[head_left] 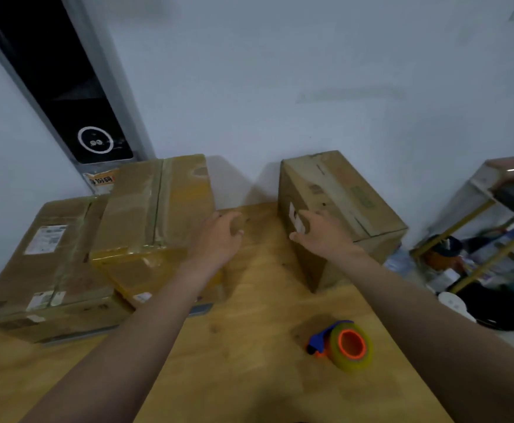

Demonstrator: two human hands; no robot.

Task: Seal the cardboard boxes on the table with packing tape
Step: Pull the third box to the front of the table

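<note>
Tape dispenser (341, 343): on table (249, 377), blue handle pointing left. Right box (344, 203): long axis toward the wall. Right hand (319, 235): fingers loosely apart at its near-left edge, contact blurred. Left hand (219, 236): relaxed, empty, beside the taped middle box (155, 209).

Brown boxes (338, 206), yellowish tape roll (351, 346), orange core.

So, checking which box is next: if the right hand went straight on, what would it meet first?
Probably the box on the right: the right hand points at its left face by the white label. Depth is unclear; it may touch.
</note>
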